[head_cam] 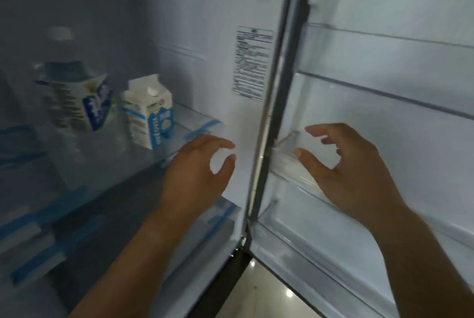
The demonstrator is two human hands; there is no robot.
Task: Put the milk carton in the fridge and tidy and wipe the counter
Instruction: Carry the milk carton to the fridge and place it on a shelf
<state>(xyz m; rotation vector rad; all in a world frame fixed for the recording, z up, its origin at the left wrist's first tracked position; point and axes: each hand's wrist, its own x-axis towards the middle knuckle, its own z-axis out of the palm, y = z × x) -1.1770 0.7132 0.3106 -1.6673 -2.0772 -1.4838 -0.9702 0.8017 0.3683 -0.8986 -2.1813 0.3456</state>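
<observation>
**Figure.** Interior of the open fridge (189,9), head view. The milk carton (148,112), white with blue print, stood upright on a glass shelf (197,119) and serves here as the reference point.

- **Second carton** (77,97): stood to the left of the milk carton, close by but apart, and was blurred.
- **Printed label** (252,63): was fixed to the fridge's side wall, to the right of the carton.
- **Left grip** (197,171): hovered below and right of the milk carton, near it without touching. Its fingers were loosely curved and apart, holding nothing.
- **Right grip** (351,171): lay farther right of the carton, past the door's edge, in front of the door bins (384,102). Its fingers were likewise spread and relaxed, clasping nothing.
- **Blue-edged shelf fronts** (38,228): showed below and left of the carton, too blurred to detail.
- **Glossy floor** (269,292): a strip appeared well below and right of the carton.
</observation>
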